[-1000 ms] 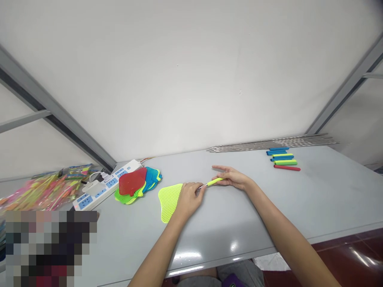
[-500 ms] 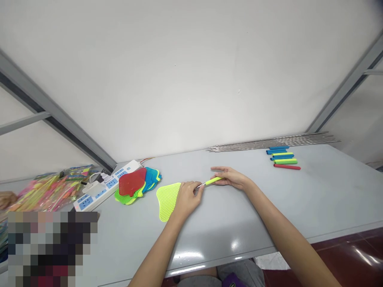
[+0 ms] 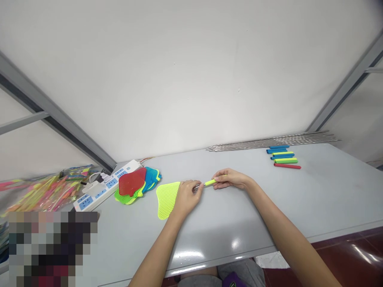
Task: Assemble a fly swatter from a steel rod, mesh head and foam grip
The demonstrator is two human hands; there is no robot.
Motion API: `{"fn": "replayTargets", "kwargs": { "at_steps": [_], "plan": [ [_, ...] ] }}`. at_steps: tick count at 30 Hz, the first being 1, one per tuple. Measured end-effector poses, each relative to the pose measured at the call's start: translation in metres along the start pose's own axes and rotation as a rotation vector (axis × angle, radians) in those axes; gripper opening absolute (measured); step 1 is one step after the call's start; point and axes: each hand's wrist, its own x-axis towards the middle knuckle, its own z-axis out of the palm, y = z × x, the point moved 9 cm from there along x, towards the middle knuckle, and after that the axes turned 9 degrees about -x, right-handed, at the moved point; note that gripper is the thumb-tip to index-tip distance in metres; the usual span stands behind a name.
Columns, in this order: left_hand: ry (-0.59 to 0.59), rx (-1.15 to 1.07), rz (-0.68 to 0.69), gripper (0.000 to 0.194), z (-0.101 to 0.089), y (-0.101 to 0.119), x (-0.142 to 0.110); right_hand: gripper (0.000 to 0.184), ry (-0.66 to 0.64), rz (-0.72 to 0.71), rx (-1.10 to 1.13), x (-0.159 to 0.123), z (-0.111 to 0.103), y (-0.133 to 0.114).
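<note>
Left hand [image 3: 187,197] pinches a thin metal rod [image 3: 196,187] while right hand [image 3: 231,178] grips its lime-green sleeve [image 3: 210,182], beside a yellow-green fly swatter [image 3: 165,201] on the table [image 3: 239,223].

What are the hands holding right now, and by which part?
Both hold one thin metal rod with a yellow-green sleeve: the left hand grips the bare metal end, the right hand pinches the sleeve.

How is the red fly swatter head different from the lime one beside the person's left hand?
The red fly swatter head is red, while the lime fly swatter head is yellow-green. The red one lies on top of a stack with green and blue heads; the lime one lies apart, directly on the grey table. The left hand partly covers the lime one, but not the red one. Both are flat perforated plastic mesh.
</note>
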Motion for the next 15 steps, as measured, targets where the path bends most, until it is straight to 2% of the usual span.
{"fn": "replayTargets", "kwargs": {
  "at_steps": [7, 11, 15],
  "plan": [
    [0.009, -0.025, 0.012, 0.03, -0.002, 0.001, 0.001, 0.027, 0.007, -0.006, -0.018, -0.001, -0.001, -0.002],
    [0.104, -0.003, -0.001, 0.028, -0.011, -0.003, 0.001, 0.026, 0.023, -0.005, -0.015, 0.0, -0.002, -0.002],
    [0.207, 0.044, -0.064, 0.027, -0.025, -0.02, 0.002, 0.026, 0.033, 0.007, 0.002, 0.0, -0.002, -0.001]
  ]
}}
